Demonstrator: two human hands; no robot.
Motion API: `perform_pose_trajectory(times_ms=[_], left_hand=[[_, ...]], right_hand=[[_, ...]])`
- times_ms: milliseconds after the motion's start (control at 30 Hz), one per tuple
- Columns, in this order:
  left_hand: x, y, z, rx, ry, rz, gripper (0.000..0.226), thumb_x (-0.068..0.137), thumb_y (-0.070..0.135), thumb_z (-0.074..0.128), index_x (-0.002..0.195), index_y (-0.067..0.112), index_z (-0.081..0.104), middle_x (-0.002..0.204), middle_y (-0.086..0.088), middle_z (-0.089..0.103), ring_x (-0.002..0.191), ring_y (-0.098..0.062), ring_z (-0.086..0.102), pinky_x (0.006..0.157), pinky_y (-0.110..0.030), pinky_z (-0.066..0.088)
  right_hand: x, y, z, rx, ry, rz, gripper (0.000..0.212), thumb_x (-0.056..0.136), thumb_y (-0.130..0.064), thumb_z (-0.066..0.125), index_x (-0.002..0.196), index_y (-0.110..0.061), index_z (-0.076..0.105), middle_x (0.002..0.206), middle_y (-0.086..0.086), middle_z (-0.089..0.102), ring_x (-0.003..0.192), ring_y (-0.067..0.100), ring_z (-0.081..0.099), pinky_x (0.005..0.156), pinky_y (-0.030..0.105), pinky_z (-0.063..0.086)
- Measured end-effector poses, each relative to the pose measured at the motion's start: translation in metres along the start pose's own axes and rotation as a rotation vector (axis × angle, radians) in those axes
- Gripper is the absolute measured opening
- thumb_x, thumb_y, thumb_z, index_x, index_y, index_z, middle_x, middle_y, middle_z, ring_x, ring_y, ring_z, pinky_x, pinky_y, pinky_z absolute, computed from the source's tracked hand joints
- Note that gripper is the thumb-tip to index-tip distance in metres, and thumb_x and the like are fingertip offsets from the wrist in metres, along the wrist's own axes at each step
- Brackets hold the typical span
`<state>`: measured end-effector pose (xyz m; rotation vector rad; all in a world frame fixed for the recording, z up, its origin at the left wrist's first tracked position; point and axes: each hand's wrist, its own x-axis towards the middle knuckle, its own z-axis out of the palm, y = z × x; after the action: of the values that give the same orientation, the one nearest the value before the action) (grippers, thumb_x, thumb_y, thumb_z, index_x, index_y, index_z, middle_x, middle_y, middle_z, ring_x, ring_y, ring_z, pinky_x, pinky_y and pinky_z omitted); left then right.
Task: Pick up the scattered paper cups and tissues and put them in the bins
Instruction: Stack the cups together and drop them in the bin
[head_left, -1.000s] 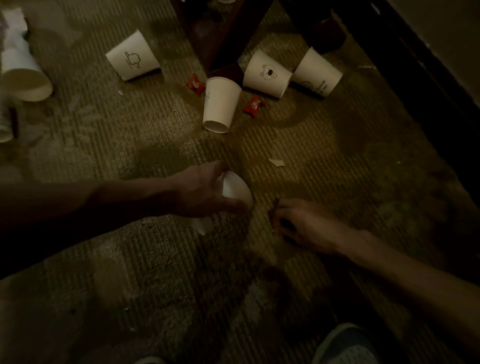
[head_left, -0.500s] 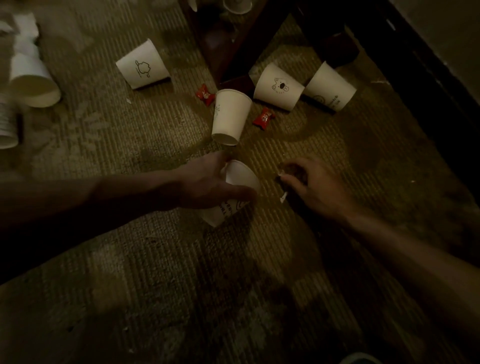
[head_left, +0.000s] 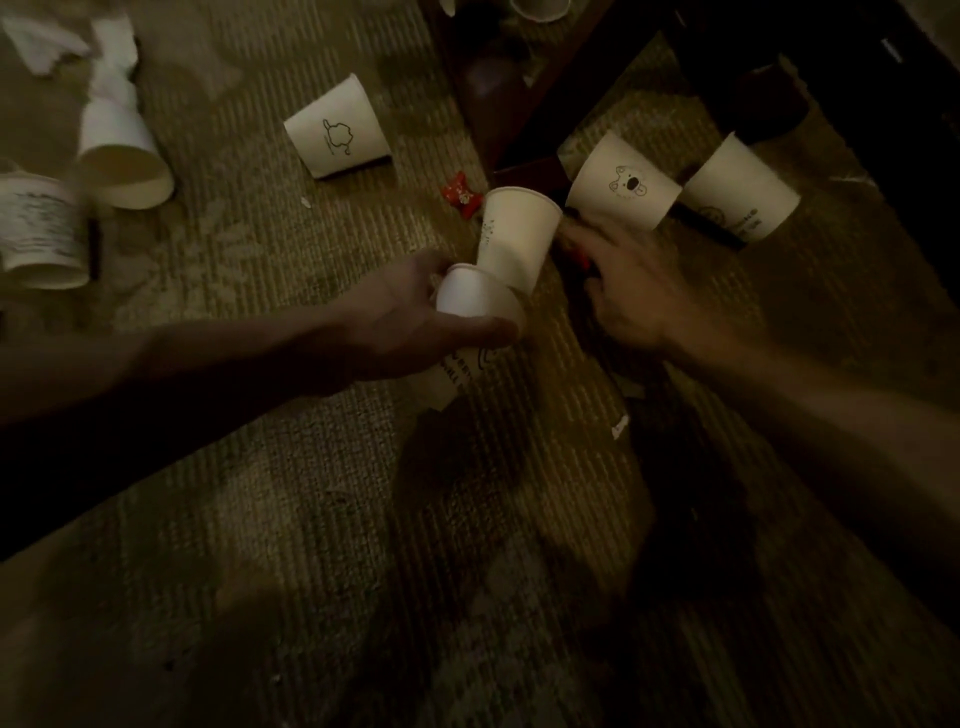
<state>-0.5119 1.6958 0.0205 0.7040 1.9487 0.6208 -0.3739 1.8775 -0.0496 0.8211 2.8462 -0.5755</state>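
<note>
My left hand (head_left: 410, 317) is wrapped around a white paper cup (head_left: 475, 317), thumb across its side and fingers curled behind it, holding it tilted just above the carpet (head_left: 291, 519). My right hand (head_left: 631, 291) reaches toward a second cup (head_left: 517, 236) that lies on its side right beside the held one; its fingertips sit at that cup's upper edge, but the hand is blurred and I cannot tell whether it has closed on anything or is only touching. A red wrapper (head_left: 460, 193) lies just left of that cup, and a sliver of red shows under my right fingers. Past my right hand, two more cups lie tipped over side by side: the bear-print cup (head_left: 621, 184) and the far-right cup (head_left: 740, 189), both near the dark furniture leg (head_left: 498, 88). Further left lies the cup with a sheep drawing (head_left: 337, 130). At the left edge I see a cup with its mouth toward me (head_left: 124, 150), a printed cup (head_left: 39, 231), and crumpled tissue (head_left: 47, 44) above them.
</note>
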Motion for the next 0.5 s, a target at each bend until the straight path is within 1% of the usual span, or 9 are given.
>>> perform_pose_trajectory(times_ms=[67, 133, 200, 233, 300, 367, 433, 467, 500], left_hand=[[0.001, -0.003, -0.004, -0.053, -0.006, -0.009, 0.093, 0.042, 0.058, 0.077, 0.128, 0.033, 0.049, 0.097, 0.015, 0.056, 0.075, -0.005, 0.065, 0.045, -0.013, 0.049], [0.000, -0.004, -0.006, -0.098, -0.015, -0.030, 0.066, 0.042, 0.046, 0.081, 0.101, 0.037, 0.052, 0.094, 0.012, 0.058, 0.066, 0.001, 0.067, 0.044, -0.013, 0.049], [0.001, -0.005, -0.009, -0.121, -0.010, -0.064, 0.060, 0.039, 0.041, 0.083, 0.090, 0.038, 0.052, 0.093, 0.009, 0.062, 0.063, 0.002, 0.068, 0.044, -0.016, 0.050], [0.002, -0.006, -0.010, -0.126, 0.002, -0.084, 0.065, 0.035, 0.042, 0.084, 0.093, 0.036, 0.055, 0.094, 0.008, 0.065, 0.065, -0.004, 0.069, 0.044, -0.018, 0.051], [0.003, -0.006, -0.009, -0.166, 0.039, -0.111, 0.093, 0.026, 0.046, 0.082, 0.114, 0.030, 0.056, 0.100, 0.005, 0.064, 0.074, -0.012, 0.068, 0.044, -0.020, 0.052], [0.004, -0.010, -0.007, -0.203, 0.088, -0.109, 0.118, 0.032, 0.048, 0.084, 0.140, 0.040, 0.036, 0.112, 0.004, 0.056, 0.086, -0.018, 0.066, 0.045, -0.025, 0.053], [0.006, -0.012, -0.005, -0.105, 0.130, -0.069, 0.113, 0.053, 0.049, 0.087, 0.142, 0.060, 0.017, 0.137, -0.003, 0.044, 0.109, -0.028, 0.059, 0.059, -0.036, 0.058], [0.006, -0.012, -0.004, -0.026, 0.130, -0.051, 0.105, 0.063, 0.050, 0.084, 0.140, 0.066, 0.015, 0.148, -0.007, 0.035, 0.121, -0.032, 0.052, 0.068, -0.040, 0.058], [0.005, -0.011, -0.004, 0.041, 0.116, -0.036, 0.097, 0.069, 0.049, 0.081, 0.139, 0.067, 0.016, 0.153, -0.007, 0.029, 0.127, -0.032, 0.046, 0.072, -0.040, 0.056]], right_hand=[[0.009, 0.002, 0.003, -0.083, -0.054, 0.016, 0.057, 0.095, -0.003, 0.046, 0.149, -0.020, 0.038, 0.159, 0.004, 0.027, 0.137, 0.033, 0.031, 0.110, 0.040, 0.025], [0.009, 0.004, 0.006, -0.084, 0.006, 0.039, 0.041, 0.096, -0.004, 0.047, 0.136, -0.013, 0.053, 0.148, 0.010, 0.041, 0.129, 0.033, 0.037, 0.103, 0.038, 0.030], [0.005, 0.002, 0.009, -0.013, 0.099, 0.077, 0.030, 0.098, -0.008, 0.048, 0.124, -0.011, 0.062, 0.132, 0.012, 0.053, 0.119, 0.030, 0.045, 0.091, 0.037, 0.036], [0.004, 0.000, 0.010, 0.050, 0.130, 0.107, 0.027, 0.099, -0.010, 0.049, 0.121, -0.012, 0.064, 0.127, 0.012, 0.057, 0.115, 0.028, 0.049, 0.086, 0.034, 0.037], [0.001, -0.003, 0.009, 0.228, 0.155, 0.186, 0.024, 0.098, -0.016, 0.055, 0.121, -0.016, 0.065, 0.124, 0.008, 0.061, 0.112, 0.022, 0.055, 0.084, 0.029, 0.039], [-0.003, -0.008, 0.006, 0.473, 0.147, 0.304, 0.028, 0.094, -0.022, 0.063, 0.121, -0.018, 0.061, 0.124, 0.005, 0.061, 0.109, 0.019, 0.059, 0.085, 0.030, 0.047], [-0.010, -0.014, 0.001, 0.757, 0.117, 0.433, 0.029, 0.091, -0.023, 0.068, 0.115, -0.015, 0.054, 0.111, 0.008, 0.067, 0.092, 0.019, 0.066, 0.080, 0.037, 0.056], [-0.015, -0.018, -0.003, 0.906, 0.083, 0.484, 0.027, 0.091, -0.022, 0.069, 0.109, -0.013, 0.053, 0.099, 0.011, 0.071, 0.080, 0.019, 0.068, 0.074, 0.038, 0.058], [-0.020, -0.024, -0.006, 1.061, 0.041, 0.511, 0.022, 0.091, -0.021, 0.068, 0.104, -0.010, 0.054, 0.087, 0.012, 0.073, 0.069, 0.018, 0.067, 0.067, 0.036, 0.058]])
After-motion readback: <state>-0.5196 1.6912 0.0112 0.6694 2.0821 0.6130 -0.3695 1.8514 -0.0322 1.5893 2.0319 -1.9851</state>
